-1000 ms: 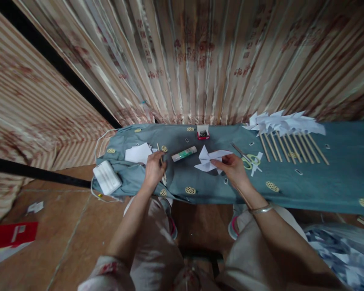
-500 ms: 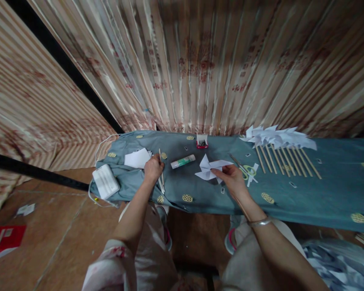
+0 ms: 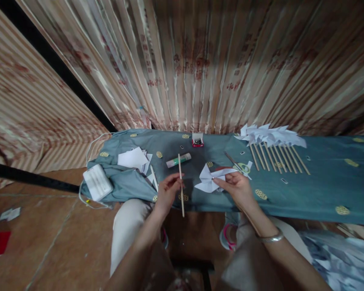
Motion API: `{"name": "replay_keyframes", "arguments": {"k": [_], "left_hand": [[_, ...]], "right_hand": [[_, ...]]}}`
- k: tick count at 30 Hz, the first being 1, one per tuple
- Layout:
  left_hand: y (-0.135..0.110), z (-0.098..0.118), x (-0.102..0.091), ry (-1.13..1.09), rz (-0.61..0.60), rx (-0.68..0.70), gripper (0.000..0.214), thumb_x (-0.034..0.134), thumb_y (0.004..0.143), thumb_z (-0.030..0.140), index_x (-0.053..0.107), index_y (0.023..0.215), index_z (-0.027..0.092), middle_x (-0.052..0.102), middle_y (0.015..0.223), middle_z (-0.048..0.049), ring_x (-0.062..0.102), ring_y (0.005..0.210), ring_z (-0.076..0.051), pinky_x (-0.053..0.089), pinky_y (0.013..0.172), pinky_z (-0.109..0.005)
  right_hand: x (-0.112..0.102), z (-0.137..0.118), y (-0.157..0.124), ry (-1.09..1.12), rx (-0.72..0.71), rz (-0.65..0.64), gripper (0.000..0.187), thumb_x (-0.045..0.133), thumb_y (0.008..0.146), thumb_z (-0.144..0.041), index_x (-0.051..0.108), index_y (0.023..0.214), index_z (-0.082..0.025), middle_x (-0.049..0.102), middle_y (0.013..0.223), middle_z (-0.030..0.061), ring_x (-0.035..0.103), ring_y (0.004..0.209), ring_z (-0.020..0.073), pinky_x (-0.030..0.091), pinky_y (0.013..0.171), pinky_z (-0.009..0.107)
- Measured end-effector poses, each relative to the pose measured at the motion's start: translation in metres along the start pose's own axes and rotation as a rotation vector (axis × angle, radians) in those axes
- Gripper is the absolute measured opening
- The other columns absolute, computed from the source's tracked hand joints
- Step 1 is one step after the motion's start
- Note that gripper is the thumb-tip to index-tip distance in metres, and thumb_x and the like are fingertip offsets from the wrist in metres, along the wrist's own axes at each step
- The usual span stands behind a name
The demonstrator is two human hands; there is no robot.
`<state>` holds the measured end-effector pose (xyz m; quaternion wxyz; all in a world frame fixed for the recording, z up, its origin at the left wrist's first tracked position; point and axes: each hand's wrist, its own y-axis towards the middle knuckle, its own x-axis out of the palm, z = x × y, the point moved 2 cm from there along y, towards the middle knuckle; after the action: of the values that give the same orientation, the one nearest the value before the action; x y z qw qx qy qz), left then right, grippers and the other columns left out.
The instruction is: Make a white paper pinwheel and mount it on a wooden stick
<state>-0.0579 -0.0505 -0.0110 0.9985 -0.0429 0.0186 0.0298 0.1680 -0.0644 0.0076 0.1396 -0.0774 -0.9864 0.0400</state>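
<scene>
My left hand [image 3: 169, 191] pinches a thin wooden stick [image 3: 182, 202], held nearly upright in the view over the front of the table. Close by on the right, my right hand [image 3: 237, 186] grips a white paper pinwheel [image 3: 206, 180] between thumb and fingers, its folded blades pointing left. The stick and the pinwheel are apart. Behind the stick lies a glue stick [image 3: 186, 158] with a white and green label. A small red box [image 3: 197, 140] of dark pins or tacks sits open farther back. Scissors [image 3: 238, 165] with green handles lie beyond my right hand.
Finished pinwheels [image 3: 269, 135] on sticks lie in a row at the right. At the left are white paper pieces [image 3: 133, 158] and a white power strip [image 3: 97, 182] with a cord. A blue-green cloth [image 3: 324, 182] covers the narrow table. A striped curtain [image 3: 182, 81] hangs behind.
My left hand has picked up a wooden stick from the left side and brought it right, toward the pinwheel. My right hand still holds the pinwheel. The view has shifted slightly.
</scene>
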Motion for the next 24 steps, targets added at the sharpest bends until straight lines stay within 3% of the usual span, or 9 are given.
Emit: {"name": "replay_keyframes", "arguments": {"k": [4, 9, 16, 24], "left_hand": [[-0.057, -0.041, 0.03, -0.371, -0.135, -0.339, 0.041, 0.085, 0.063, 0.047, 0.078, 0.087, 0.014, 0.07, 0.07, -0.0018, 0.06, 0.059, -0.012, 0.052, 0.063, -0.025], [-0.078, -0.075, 0.048, -0.464, -0.074, -0.56, 0.039, 0.088, 0.053, 0.042, 0.079, 0.078, 0.014, 0.069, 0.065, -0.0011, 0.053, 0.054, -0.01, 0.042, 0.054, -0.02], [-0.08, -0.096, 0.056, -0.552, -0.092, -0.604, 0.032, 0.086, 0.062, 0.044, 0.075, 0.066, 0.014, 0.058, 0.054, 0.0026, 0.046, 0.055, -0.009, 0.037, 0.059, -0.021], [-0.083, -0.107, 0.051, -0.496, -0.068, -0.688, 0.038, 0.086, 0.063, 0.046, 0.082, 0.084, 0.015, 0.067, 0.065, -0.001, 0.053, 0.061, -0.011, 0.042, 0.063, -0.022]], "right_hand": [[-0.003, 0.011, -0.043, -0.194, -0.043, -0.002, 0.028, 0.088, 0.065, -0.035, 0.075, 0.086, -0.023, 0.076, 0.08, 0.001, 0.068, 0.067, 0.0153, 0.058, 0.065, 0.028], [0.001, 0.032, -0.083, -0.468, -0.144, 0.066, 0.003, 0.077, 0.076, -0.025, 0.076, 0.08, -0.024, 0.078, 0.093, 0.0034, 0.073, 0.082, 0.0166, 0.06, 0.078, 0.029], [0.013, 0.054, -0.084, -0.641, -0.16, 0.206, 0.018, 0.073, 0.082, -0.022, 0.076, 0.1, -0.026, 0.079, 0.093, 0.0017, 0.075, 0.081, 0.0149, 0.061, 0.075, 0.025], [0.024, 0.059, -0.063, -0.71, -0.208, 0.237, 0.024, 0.071, 0.082, -0.015, 0.072, 0.104, -0.028, 0.078, 0.088, -0.0038, 0.075, 0.076, 0.011, 0.061, 0.071, 0.019]]}}
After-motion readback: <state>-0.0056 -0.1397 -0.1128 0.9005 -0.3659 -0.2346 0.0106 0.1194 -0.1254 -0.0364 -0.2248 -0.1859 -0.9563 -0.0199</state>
